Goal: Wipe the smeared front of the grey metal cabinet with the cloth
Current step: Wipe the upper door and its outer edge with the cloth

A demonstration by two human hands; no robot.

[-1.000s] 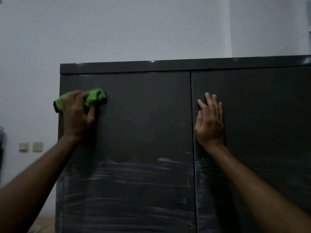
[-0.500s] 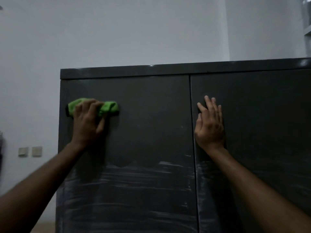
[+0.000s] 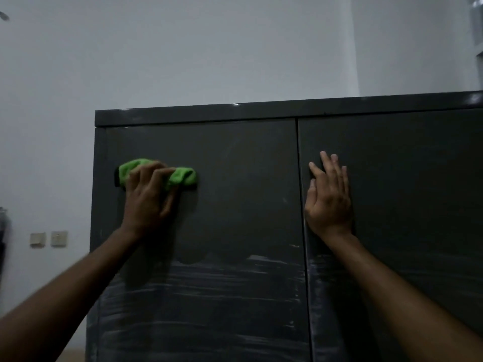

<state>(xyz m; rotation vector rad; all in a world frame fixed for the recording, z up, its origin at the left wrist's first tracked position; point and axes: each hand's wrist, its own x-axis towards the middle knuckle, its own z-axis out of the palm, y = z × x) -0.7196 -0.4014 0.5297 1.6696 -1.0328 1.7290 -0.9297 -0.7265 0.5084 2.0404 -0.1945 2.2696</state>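
The grey metal cabinet (image 3: 248, 158) fills the middle and right of the head view, with two doors split by a vertical seam. My left hand (image 3: 149, 197) grips a bunched green cloth (image 3: 183, 176) and presses it against the upper part of the left door. My right hand (image 3: 329, 197) lies flat with straight fingers on the right door, just right of the seam. White streaky smears (image 3: 222, 296) cover the lower half of both doors; the upper half looks dark and even.
A pale wall (image 3: 183, 48) stands behind the cabinet. Two wall sockets (image 3: 48, 239) sit low on the wall to the left of the cabinet. A dark object shows at the far left edge.
My left hand has slid the cloth to the right and slightly down, from the left door's edge towards its middle. The right hand has stayed flat in place.
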